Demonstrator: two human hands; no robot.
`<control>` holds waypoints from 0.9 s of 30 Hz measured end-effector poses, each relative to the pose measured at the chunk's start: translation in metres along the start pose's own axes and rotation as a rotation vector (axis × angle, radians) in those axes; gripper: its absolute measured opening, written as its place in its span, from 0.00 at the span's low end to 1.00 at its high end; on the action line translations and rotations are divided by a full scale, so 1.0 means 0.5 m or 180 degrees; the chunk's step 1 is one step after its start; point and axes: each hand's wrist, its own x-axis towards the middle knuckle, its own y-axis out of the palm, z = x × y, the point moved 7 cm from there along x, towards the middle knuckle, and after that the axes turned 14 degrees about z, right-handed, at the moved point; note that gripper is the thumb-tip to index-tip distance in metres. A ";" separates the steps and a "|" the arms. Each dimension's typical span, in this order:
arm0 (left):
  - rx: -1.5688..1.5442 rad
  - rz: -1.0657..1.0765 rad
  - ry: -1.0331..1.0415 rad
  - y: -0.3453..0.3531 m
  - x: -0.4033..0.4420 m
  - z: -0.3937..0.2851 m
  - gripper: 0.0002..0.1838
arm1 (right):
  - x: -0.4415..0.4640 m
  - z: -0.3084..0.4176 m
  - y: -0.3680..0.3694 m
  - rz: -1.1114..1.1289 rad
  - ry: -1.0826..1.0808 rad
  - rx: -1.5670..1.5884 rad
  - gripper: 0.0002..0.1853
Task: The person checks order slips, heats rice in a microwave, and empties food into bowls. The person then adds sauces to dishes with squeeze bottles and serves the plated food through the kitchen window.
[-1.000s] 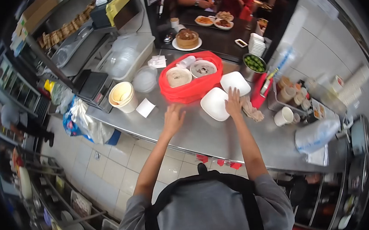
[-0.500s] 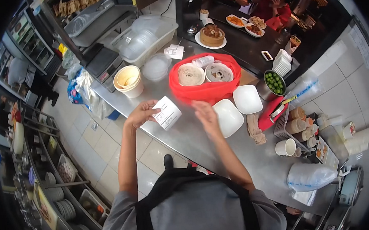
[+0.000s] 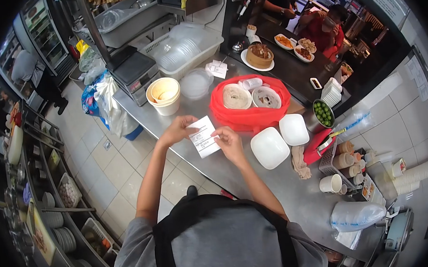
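Observation:
A printed white slip is held between my two hands over the counter's front edge. My left hand pinches its left side, and my right hand grips its right edge between thumb and fingers. Just beyond my right hand lies a red bag, open around two round containers and a small clear cup. To its right are two empty white square bowls, side by side. Stacked tubs stand behind my left hand, with clear round lids beside them.
The steel counter also bears a scale, a basket of plastic containers, a pot of green limes, a cloth and a paper cup. Dishes stand on the pass shelf. Other people are beyond it and at far left.
My left hand has picked the white slip up from the counter. My right hand has left the white bowls and now holds the slip's right side. The view has shifted.

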 end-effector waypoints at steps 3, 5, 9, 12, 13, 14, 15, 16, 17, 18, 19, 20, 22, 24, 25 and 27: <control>-0.0257 -0.0315 0.0250 0.005 -0.003 0.000 0.17 | 0.003 0.026 -0.007 -0.0300 0.0118 -0.0708 0.09; -0.0690 -0.0529 0.0465 0.010 -0.012 -0.025 0.21 | 0.005 0.043 -0.013 -0.0572 0.0006 -0.0726 0.11; -0.0750 -0.0926 0.1287 0.035 -0.041 -0.055 0.26 | 0.031 0.076 -0.010 -0.0717 -0.0121 -0.0463 0.11; -0.0131 -0.1232 0.0642 0.049 -0.086 -0.019 0.24 | 0.039 0.091 0.029 -0.0451 -0.0081 -0.0469 0.11; 0.0110 -0.1357 0.0467 0.044 -0.097 -0.017 0.24 | 0.045 0.097 0.042 -0.0314 -0.0095 -0.0560 0.11; 0.0047 -0.1595 0.0604 0.035 -0.116 -0.013 0.25 | 0.051 0.080 0.061 -0.0086 -0.0064 -0.0385 0.12; -0.0018 -0.1827 0.0751 0.030 -0.137 -0.001 0.26 | 0.058 0.092 0.079 0.0081 -0.0156 -0.0404 0.13; -0.0096 -0.2059 0.0908 0.024 -0.160 0.010 0.27 | 0.065 0.111 0.094 0.0254 -0.0244 -0.0435 0.13; -0.0055 -0.2176 0.0756 0.018 -0.186 0.031 0.29 | 0.077 0.128 0.104 0.0433 -0.0315 -0.0465 0.14; -0.0029 -0.2289 0.0587 0.011 -0.216 0.057 0.30 | 0.094 0.146 0.102 0.0488 -0.0452 -0.0661 0.15; -0.0063 -0.2493 0.0621 0.006 -0.250 0.070 0.30 | 0.117 0.172 0.091 0.0499 -0.0648 -0.0762 0.15; -0.0105 -0.2693 0.0649 0.007 -0.283 0.081 0.30 | 0.150 0.202 0.073 0.0506 -0.0836 -0.0858 0.14; 0.0012 -0.3028 0.0424 0.011 -0.353 0.110 0.30 | 0.234 0.258 0.037 0.0425 -0.1115 -0.0901 0.14; 0.0089 -0.3341 0.0320 0.001 -0.415 0.141 0.29 | 0.354 0.315 -0.001 0.0136 -0.1438 -0.1006 0.14; 0.0061 -0.3490 0.0344 -0.003 -0.441 0.158 0.29 | 0.427 0.339 -0.018 0.0205 -0.1301 -0.0677 0.16; -0.0447 -0.3406 0.0116 -0.018 -0.472 0.182 0.27 | 0.565 0.435 -0.042 -0.0094 -0.2177 -0.1245 0.16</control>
